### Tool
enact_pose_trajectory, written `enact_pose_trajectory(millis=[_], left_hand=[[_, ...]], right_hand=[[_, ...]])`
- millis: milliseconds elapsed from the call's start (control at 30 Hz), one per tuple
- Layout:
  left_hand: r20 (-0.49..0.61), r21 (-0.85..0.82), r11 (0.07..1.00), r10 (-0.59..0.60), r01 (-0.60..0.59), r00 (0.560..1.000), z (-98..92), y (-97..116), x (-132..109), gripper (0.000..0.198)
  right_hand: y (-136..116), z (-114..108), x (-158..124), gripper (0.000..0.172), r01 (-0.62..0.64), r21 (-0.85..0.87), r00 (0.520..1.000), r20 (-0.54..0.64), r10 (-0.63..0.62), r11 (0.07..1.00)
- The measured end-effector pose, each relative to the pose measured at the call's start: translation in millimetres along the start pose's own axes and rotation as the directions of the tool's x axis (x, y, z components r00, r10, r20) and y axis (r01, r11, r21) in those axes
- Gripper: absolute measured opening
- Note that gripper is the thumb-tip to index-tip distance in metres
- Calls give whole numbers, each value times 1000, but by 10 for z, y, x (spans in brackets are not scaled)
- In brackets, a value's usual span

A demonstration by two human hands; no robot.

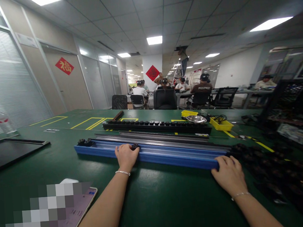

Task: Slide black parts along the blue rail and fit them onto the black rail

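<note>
A long blue channel-shaped rail (167,158) lies across the green table in front of me. My left hand (125,156) is closed at the rail's middle, its fingers against a small black part (135,146) that sits in the channel. At the rail's right end, my right hand (228,173) is closed around the edge, the thumb on the near side. Black parts (84,142) like the one at my left hand sit at the left end of the channel. Part of the rail is hidden behind my left hand.
Behind the rail lie metal strips (158,136) and a black rail (142,124) bearing several black parts. A dark heap of parts (277,167) is at right. Yellow trays (221,124), a metal dish (196,119), a phone (82,204) and a black panel (11,152) also lie on the table (157,203).
</note>
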State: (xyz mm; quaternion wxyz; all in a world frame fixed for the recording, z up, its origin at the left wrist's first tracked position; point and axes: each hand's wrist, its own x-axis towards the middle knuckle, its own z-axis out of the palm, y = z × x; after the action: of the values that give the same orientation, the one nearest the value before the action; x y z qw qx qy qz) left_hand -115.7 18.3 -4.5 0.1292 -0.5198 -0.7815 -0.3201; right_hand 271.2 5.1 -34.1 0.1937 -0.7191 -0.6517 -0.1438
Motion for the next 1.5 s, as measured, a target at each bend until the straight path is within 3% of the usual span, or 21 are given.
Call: enact_pose_trajectory(millis=[667,1500], left_hand=[[-8,4,995,97,-97,995,-29,97,-40,30],[20,-6,994,109,-109,994,2,111,-43,30]], right_hand=[[-4,13,-7,35,47,-24,998,-42,-48,999],[-6,10,-11,34,22,29,999,-41,-21,999]])
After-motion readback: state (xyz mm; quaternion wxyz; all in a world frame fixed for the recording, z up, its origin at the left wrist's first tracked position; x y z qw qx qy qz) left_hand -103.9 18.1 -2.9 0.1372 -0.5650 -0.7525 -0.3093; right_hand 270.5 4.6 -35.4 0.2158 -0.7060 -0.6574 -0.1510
